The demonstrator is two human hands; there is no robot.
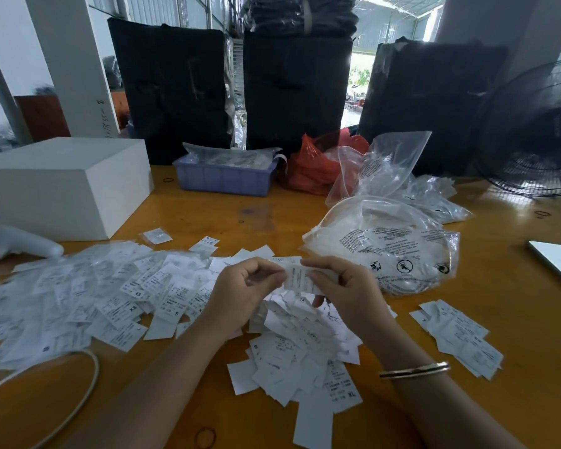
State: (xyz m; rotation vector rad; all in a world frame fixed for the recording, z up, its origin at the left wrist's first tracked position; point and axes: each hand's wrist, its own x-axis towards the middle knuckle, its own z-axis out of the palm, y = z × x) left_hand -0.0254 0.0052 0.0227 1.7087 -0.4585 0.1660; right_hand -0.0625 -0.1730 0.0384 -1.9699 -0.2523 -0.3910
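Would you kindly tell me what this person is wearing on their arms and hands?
Both forearms are bare, with no sleeves in view. Neither the left hand nor the right hand wears a glove or any visible ring. The right wrist carries a thin gold-coloured metal bangle with a dark stripe running along it.

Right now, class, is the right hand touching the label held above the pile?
Touching. The head view shows the right hand pinching the label at its right edge, with no gap.
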